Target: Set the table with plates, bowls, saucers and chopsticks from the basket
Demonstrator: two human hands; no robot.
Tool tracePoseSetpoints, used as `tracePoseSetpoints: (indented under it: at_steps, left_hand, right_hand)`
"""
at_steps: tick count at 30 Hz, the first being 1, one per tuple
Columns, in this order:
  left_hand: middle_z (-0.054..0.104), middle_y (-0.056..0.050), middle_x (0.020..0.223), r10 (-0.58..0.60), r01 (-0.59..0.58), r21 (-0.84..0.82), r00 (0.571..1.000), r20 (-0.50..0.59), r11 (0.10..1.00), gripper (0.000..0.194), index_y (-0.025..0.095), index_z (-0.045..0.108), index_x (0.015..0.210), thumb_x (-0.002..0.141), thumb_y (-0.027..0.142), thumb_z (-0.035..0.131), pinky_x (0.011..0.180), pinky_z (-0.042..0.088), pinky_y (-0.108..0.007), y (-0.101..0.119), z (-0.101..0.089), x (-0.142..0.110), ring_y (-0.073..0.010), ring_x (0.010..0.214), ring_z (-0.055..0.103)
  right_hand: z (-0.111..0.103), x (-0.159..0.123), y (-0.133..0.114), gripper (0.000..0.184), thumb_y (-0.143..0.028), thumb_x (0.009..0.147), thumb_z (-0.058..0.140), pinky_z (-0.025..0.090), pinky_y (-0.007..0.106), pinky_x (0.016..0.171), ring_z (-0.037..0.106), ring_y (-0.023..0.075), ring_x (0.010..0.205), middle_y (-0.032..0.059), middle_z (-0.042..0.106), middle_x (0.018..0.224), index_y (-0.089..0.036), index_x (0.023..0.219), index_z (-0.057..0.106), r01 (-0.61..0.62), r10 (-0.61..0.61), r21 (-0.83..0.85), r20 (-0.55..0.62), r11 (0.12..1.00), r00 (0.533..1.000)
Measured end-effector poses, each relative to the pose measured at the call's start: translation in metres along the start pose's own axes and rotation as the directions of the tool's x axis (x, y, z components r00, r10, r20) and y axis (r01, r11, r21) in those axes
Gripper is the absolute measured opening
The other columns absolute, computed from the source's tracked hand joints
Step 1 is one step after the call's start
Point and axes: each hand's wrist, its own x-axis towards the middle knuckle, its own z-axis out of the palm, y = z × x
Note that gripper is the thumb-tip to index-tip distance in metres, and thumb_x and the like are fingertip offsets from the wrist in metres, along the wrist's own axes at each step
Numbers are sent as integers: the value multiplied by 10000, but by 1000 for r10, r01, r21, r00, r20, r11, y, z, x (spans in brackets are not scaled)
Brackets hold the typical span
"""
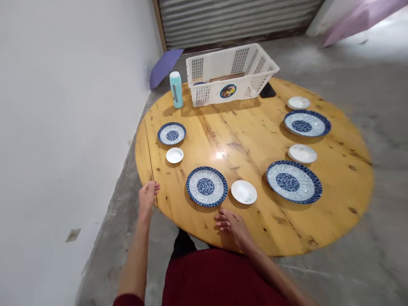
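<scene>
Over the near left edge of the table is my left hand (pixel 148 196), its fingers curled together and no object visible in them. My right hand (pixel 232 224) is open, fingers loosely bent and holding nothing, just short of a blue-rimmed plate (pixel 206 186). Right of that plate sits a small white bowl (pixel 244 192). Farther left lie a second blue-and-white plate (pixel 172 133) and a second white bowl (pixel 174 155). To the right, another plate (pixel 293 182) and bowl (pixel 302 153) stand close together, with one more plate (pixel 307 123) and bowl (pixel 298 103) behind them.
A white plastic basket (pixel 210 91) stands at the back of the round wooden table (pixel 223 136), with a plate edge and brown sticks inside. Beside it are a turquoise bottle (pixel 176 90) and a black phone (pixel 267 90). A white wall (pixel 63 106) runs along the left.
</scene>
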Motion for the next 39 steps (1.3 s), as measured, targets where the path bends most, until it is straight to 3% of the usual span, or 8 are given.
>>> tracePoseSetpoints:
  at_steps: [4, 8, 14, 18, 24, 32, 35, 39]
  left_hand:
    - [725, -101, 797, -44, 46, -19, 993, 112, 999, 325, 131, 675, 808, 807, 454, 637, 648, 509, -271, 17, 31, 105, -164, 690, 682]
    - [718, -110, 809, -64, 64, 10, 979, 191, 998, 327, 123, 639, 796, 877, 437, 599, 639, 494, -268, 25, 61, 183, -145, 673, 658]
    - [702, -80, 801, -115, 81, 120, 941, 317, 989, 386, 88, 589, 864, 977, 447, 507, 732, 507, -272, 43, 99, 249, -94, 676, 606]
    - [709, -71, 802, -120, 54, 195, 931, 345, 979, 311, 67, 532, 903, 1014, 348, 456, 790, 519, -268, 50, 124, 272, -83, 721, 610]
    - [714, -63, 856, -37, -45, 256, 951, 306, 966, 191, -7, 534, 953, 947, 117, 389, 793, 526, -279, 57, 148, 283, -87, 743, 601]
    - [668, 23, 802, 153, -208, 218, 957, 245, 953, 145, 77, 600, 906, 924, 193, 516, 826, 578, -301, 91, 111, 258, -64, 665, 550]
    - [652, 25, 770, 225, -290, 150, 912, 343, 945, 177, 97, 642, 918, 895, 256, 567, 794, 592, -321, 97, 93, 224, -75, 630, 534]
    - [670, -7, 778, 213, -318, 89, 792, 572, 944, 253, 138, 700, 936, 841, 365, 637, 643, 551, -289, 87, 79, 156, -131, 641, 562]
  right_hand:
    - [6, -16, 18, 593, -578, 601, 832, 569, 302, 523, 712, 214, 622, 99, 775, 831, -161, 997, 684, -31, 44, 70, -199, 997, 979]
    - [14, -33, 40, 609, -590, 606, 838, 585, 333, 568, 734, 239, 670, 111, 785, 882, -168, 1019, 689, -13, 51, 108, -362, 994, 931]
    - [33, -47, 63, 459, -673, 631, 759, 616, 469, 634, 747, 332, 750, 173, 774, 954, -292, 883, 719, -15, 83, 134, -523, 991, 848]
    - [49, -47, 54, 481, -612, 608, 803, 604, 405, 602, 734, 280, 705, 169, 769, 926, -243, 903, 713, -6, 119, 196, -573, 981, 811]
    - [53, -38, 38, 454, -481, 675, 824, 556, 272, 557, 704, 184, 646, 103, 767, 848, -159, 966, 691, 53, 149, 317, -579, 947, 802]
    - [36, -38, 6, 445, -535, 704, 805, 548, 305, 578, 689, 197, 651, 109, 754, 848, -174, 948, 714, 175, -24, 161, -667, 971, 745]
    - [41, -30, -27, 553, -609, 690, 807, 552, 306, 614, 686, 184, 656, 93, 751, 843, -151, 985, 713, 246, -152, 66, -626, 967, 765]
    - [55, -16, -69, 554, -672, 777, 712, 543, 297, 625, 665, 166, 659, 73, 748, 852, -166, 1005, 716, 342, -330, -69, -497, 937, 803]
